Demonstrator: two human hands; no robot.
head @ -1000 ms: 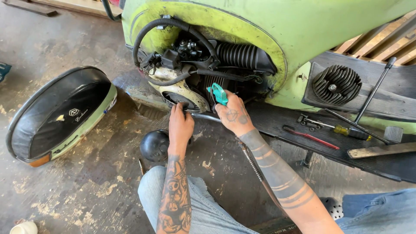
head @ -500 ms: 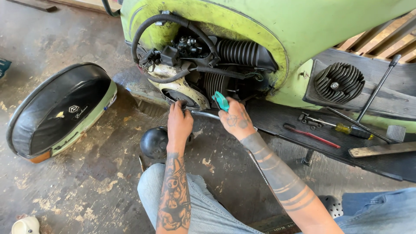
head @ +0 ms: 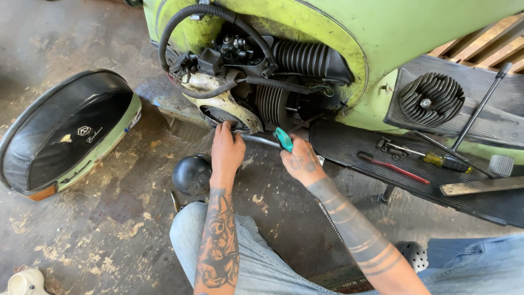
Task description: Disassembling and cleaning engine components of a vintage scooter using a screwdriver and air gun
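**Gripping at scooter engine underside**

Clamping teal-handled tool (head: 283, 139) in right hand (head: 300, 161), fist closed round it, just below engine (head: 262, 82). Left hand (head: 226, 150) pressed on metal rod (head: 256, 140), fingers curled, grip unclear. Risk: slipping off, knuckles into cooling fins. Crowded by black hose (head: 180, 27); loose screwdriver (head: 436, 159), cylinder head (head: 431, 99) on footboard (head: 349, 145); detached side cover (head: 65, 134) lying left.
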